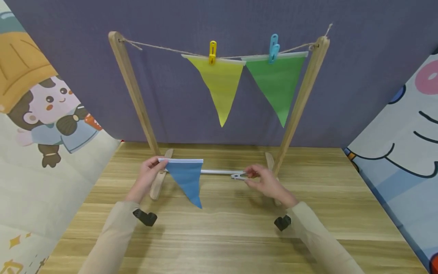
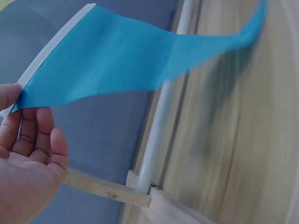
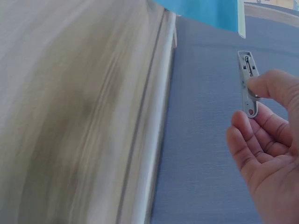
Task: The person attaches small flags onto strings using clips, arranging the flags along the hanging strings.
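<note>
My left hand (image 1: 149, 172) pinches one end of the white top strip of a blue pennant flag (image 1: 186, 179), which hangs point down over the table. In the left wrist view the flag (image 2: 117, 56) stretches away from the thumb and fingers. A grey clothespin (image 1: 238, 176) is held between thumb and fingers of my right hand (image 1: 265, 180), to the right of the flag. Seen from the right wrist, the clothespin (image 3: 247, 84) has its spring showing. On the string above, a yellow clothespin (image 1: 212, 53) holds a yellow pennant (image 1: 220, 83) and a light blue clothespin (image 1: 273, 49) holds a green pennant (image 1: 278, 82).
The string (image 1: 161, 48) runs between two wooden posts, left (image 1: 135, 91) and right (image 1: 304, 99). A white rod (image 1: 219, 172) joins them low down, just above the wooden table (image 1: 219, 236). Behind stands a grey-blue backdrop (image 1: 171, 102); printed cartoon panels flank both sides.
</note>
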{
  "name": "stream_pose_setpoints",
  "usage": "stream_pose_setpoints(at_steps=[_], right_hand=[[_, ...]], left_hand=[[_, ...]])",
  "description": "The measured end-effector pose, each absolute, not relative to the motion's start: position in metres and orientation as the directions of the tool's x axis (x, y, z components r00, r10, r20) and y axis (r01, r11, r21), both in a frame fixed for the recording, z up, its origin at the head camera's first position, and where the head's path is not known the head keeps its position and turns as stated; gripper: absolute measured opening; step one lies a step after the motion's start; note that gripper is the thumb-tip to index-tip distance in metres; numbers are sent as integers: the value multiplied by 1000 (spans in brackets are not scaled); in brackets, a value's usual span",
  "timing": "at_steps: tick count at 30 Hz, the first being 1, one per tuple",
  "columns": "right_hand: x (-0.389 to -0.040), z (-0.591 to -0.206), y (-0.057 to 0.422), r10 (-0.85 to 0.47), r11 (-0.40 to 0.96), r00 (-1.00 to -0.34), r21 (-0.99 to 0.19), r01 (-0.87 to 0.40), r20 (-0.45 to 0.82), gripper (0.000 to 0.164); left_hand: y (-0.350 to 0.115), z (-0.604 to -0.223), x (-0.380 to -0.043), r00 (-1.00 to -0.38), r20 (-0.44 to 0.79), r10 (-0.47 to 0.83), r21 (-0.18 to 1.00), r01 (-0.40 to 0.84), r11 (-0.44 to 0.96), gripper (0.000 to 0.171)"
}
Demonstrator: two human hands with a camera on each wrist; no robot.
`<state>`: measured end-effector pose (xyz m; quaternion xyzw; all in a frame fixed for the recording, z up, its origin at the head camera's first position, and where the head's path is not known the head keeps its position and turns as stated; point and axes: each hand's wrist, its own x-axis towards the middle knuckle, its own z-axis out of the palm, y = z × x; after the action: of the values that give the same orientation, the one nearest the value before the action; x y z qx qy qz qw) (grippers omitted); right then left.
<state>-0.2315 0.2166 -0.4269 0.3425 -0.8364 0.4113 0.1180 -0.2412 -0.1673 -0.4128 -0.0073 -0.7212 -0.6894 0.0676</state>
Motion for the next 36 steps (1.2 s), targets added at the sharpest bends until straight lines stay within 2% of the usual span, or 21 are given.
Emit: stream_pose_setpoints(at_steps=[5, 8, 15, 25, 36], right_hand=[[-235, -418, 212, -472, 424, -723, -589, -688, 505, 27], [-237, -412, 207, -472, 409, -704, -576, -708, 531, 27], [-245, -394, 196, -481, 412, -673, -533, -739, 561, 26], [-245, -361, 185, -456, 488, -705, -509, -709, 543, 27], [-248, -344, 181, -475, 414, -642, -491, -766, 602, 26]], left_hand=[[-171, -405, -241, -982, 150, -111, 989, 150, 11, 7], [-173, -402, -242, -977, 182, -108, 982, 187, -39, 16], [-170, -391, -245, -970, 213, -120, 971, 223, -84, 18], [-162, -376, -249, -966, 224, -131, 962, 240, -126, 18], [-160, -358, -254, -947, 279, -156, 942, 302, -145, 25]])
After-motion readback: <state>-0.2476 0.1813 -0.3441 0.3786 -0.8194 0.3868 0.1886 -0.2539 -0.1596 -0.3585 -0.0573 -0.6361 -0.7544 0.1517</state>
